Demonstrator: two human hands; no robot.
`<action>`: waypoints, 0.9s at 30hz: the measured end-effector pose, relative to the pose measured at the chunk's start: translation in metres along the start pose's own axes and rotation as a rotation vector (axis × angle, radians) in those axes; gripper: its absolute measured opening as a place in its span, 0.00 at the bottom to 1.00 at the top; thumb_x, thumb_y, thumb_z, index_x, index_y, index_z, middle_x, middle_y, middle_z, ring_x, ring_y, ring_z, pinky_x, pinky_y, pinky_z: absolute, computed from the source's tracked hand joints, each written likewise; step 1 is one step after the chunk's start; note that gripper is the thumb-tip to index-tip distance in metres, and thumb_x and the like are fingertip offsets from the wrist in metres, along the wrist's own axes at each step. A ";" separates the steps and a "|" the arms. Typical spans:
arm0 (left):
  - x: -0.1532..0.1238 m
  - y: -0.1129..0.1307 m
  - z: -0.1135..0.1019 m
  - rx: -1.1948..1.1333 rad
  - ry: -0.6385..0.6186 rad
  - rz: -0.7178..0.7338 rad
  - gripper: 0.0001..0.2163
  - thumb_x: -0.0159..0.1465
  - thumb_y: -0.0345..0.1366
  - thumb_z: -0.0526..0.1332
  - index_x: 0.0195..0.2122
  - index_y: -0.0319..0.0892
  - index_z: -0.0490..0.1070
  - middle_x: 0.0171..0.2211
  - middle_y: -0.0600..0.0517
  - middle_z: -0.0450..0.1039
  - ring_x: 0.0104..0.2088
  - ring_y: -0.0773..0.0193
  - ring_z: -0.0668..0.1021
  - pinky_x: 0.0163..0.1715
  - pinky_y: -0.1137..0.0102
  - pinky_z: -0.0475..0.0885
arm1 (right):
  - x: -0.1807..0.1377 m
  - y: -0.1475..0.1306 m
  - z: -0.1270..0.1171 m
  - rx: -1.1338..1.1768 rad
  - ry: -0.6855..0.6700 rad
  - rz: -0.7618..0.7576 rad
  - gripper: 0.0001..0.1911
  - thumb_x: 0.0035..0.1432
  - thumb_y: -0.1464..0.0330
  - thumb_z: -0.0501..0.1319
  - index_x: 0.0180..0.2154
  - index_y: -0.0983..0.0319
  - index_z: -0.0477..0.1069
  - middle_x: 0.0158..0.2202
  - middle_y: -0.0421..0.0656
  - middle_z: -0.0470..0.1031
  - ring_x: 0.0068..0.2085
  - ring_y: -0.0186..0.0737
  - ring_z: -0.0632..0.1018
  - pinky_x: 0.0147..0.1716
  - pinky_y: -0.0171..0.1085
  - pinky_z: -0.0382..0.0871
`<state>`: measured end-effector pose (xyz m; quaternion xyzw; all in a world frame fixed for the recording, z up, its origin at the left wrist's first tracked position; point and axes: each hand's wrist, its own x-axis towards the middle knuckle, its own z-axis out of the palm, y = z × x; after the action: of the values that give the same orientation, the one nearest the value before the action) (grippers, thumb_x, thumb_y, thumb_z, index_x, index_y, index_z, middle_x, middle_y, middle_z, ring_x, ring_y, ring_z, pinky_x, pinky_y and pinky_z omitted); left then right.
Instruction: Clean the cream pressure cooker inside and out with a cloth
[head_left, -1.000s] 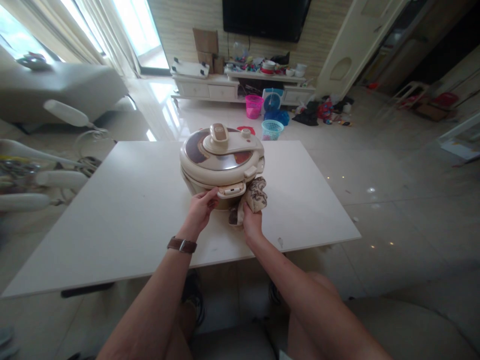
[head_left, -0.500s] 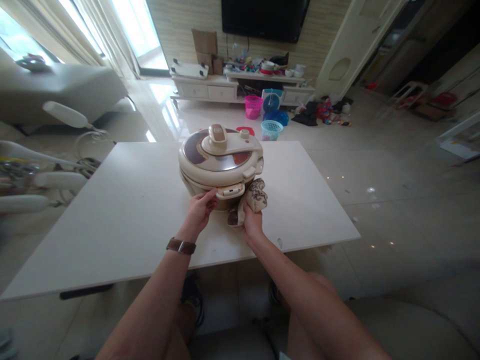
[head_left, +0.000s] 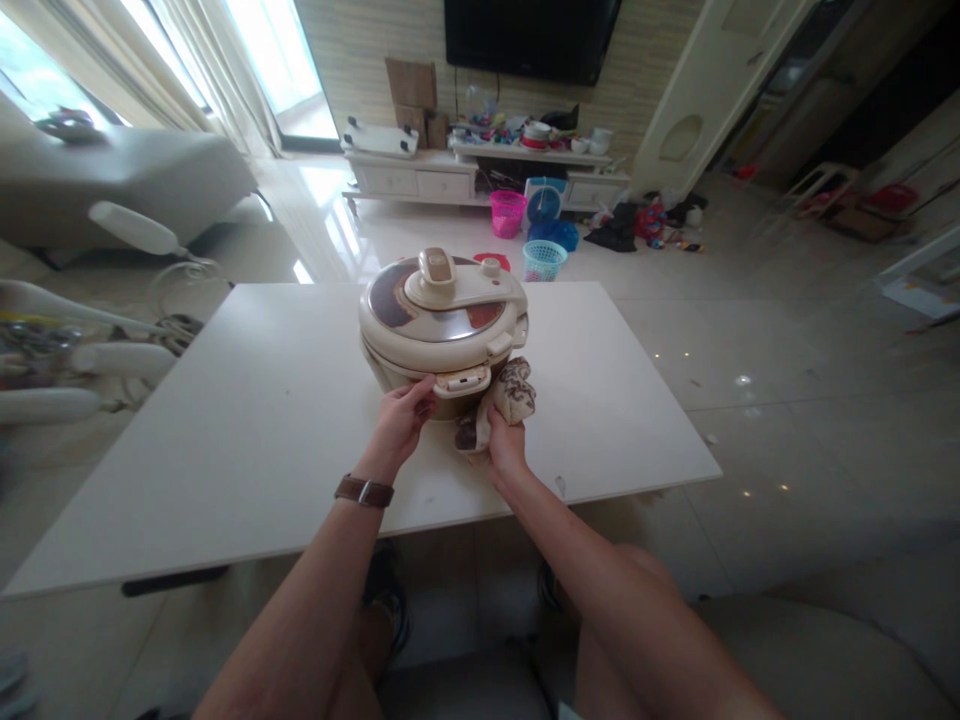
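A cream electric pressure cooker (head_left: 442, 325) with a brown and silver lid stands upright on the white table (head_left: 247, 430), its lid down. My left hand (head_left: 403, 415) pinches the left end of the side handle (head_left: 461, 382) at the cooker's front. In my right hand (head_left: 504, 435) is a bunched cloth (head_left: 514, 390), cream with a dark brown pattern, held close against the cooker's front right side. My right fingers are partly hidden by the cloth. A brown watch strap circles my left wrist.
White-padded metal chairs (head_left: 124, 362) stand left of the table. Beyond it, a pink basket (head_left: 508, 213) and a light blue basket (head_left: 544, 260) sit on the tiled floor, before a low cabinet (head_left: 412, 180) loaded with bowls and small items.
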<state>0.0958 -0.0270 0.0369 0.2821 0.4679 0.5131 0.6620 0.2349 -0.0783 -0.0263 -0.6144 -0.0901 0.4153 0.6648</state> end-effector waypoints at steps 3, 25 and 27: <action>0.000 0.000 0.000 -0.005 0.008 -0.003 0.22 0.38 0.47 0.83 0.23 0.39 0.75 0.22 0.52 0.74 0.22 0.72 0.72 0.22 0.75 0.64 | -0.001 -0.001 0.000 0.007 -0.002 -0.002 0.21 0.53 0.67 0.68 0.49 0.65 0.79 0.51 0.50 0.84 0.51 0.46 0.84 0.55 0.43 0.77; -0.001 0.000 0.002 -0.048 0.009 -0.017 0.25 0.34 0.48 0.84 0.23 0.38 0.76 0.22 0.53 0.75 0.21 0.73 0.72 0.21 0.78 0.65 | 0.000 -0.001 0.000 0.047 0.011 0.038 0.18 0.53 0.69 0.70 0.47 0.65 0.80 0.49 0.48 0.85 0.48 0.44 0.84 0.49 0.39 0.78; -0.002 0.000 0.002 -0.049 0.005 -0.014 0.24 0.35 0.47 0.84 0.23 0.38 0.76 0.22 0.53 0.75 0.22 0.73 0.72 0.21 0.78 0.66 | 0.000 -0.001 0.000 0.051 0.003 0.034 0.19 0.52 0.69 0.70 0.47 0.65 0.80 0.49 0.48 0.85 0.49 0.44 0.84 0.50 0.39 0.78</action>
<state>0.0971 -0.0285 0.0382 0.2613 0.4586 0.5204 0.6713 0.2356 -0.0780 -0.0253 -0.5992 -0.0679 0.4279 0.6733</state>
